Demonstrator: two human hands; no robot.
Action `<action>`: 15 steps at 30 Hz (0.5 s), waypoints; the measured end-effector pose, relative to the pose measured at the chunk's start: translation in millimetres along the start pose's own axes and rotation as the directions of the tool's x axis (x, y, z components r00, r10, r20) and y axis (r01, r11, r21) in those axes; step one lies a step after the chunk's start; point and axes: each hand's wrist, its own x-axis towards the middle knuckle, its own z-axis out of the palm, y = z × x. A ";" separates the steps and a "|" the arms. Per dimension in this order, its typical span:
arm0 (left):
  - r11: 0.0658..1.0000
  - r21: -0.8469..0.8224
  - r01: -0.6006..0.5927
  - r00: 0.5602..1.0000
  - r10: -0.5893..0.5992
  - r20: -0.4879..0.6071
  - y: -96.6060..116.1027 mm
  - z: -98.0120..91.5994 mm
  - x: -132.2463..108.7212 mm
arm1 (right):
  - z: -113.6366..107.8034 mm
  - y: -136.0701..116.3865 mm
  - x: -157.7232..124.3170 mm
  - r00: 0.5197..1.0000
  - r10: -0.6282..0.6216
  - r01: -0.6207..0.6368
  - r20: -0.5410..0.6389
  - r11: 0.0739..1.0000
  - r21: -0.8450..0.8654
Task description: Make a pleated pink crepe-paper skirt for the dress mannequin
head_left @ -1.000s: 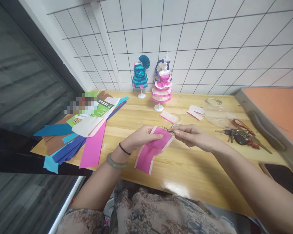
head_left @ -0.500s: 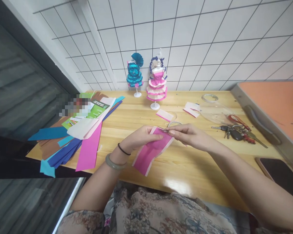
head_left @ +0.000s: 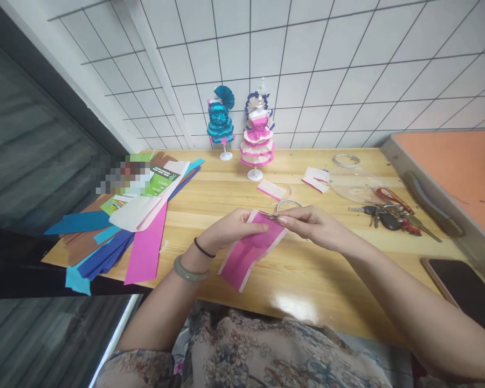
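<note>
My left hand [head_left: 241, 227] is closed on the upper left part of a pink crepe paper strip [head_left: 247, 250] with pale edges, thumb on top. The strip's lower end hangs down toward me over the table. My right hand [head_left: 313, 225] pinches a small slim silver metal tool [head_left: 270, 215] at the strip's top edge. Fingers cover much of the tool, so its exact kind is hard to make out. Just behind my right fingers lies a roll of clear tape [head_left: 290, 204], and past it a small pale piece with a pink edge [head_left: 271, 189].
Two paper-dressed mannequins, one teal [head_left: 221, 126] and one pink and white [head_left: 257, 145], stand by the tiled wall. Coloured paper strips [head_left: 145, 253] fan out at left. On the right are another tape roll [head_left: 346, 160], keys [head_left: 390, 220], a phone [head_left: 464, 288] and an orange-topped case [head_left: 448, 172].
The whole view has shifted slightly. Both hands keep nearly the same hold on the pink strip and the metal tool, with the tool still at the top edge.
</note>
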 end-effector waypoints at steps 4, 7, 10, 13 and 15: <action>1.000 -0.005 0.003 1.000 -0.003 -0.001 -1.8 -0.5 -0.4 | 0.8 4.0 0.4 1.000 0.017 -0.017 -0.017 1.000 -0.004; 1.000 -0.019 0.005 1.000 -0.005 0.000 -2.3 -0.4 -1.0 | 1.6 5.5 0.7 1.000 0.008 -0.007 -0.021 1.000 0.012; 0.999 -0.034 0.021 1.000 -0.021 -0.001 -2.1 -0.6 -1.6 | 2.9 6.2 0.9 1.000 -0.019 0.019 -0.016 0.999 0.032; 1.000 -0.025 0.017 1.000 -0.017 -0.001 -2.2 -1.4 -2.1 | 3.7 7.4 1.1 0.999 -0.012 0.013 -0.036 1.000 0.022; 1.000 -0.019 0.013 1.000 -0.013 0.004 -2.8 -2.0 -2.7 | 3.7 8.0 0.9 0.999 0.004 -0.004 -0.048 1.000 0.001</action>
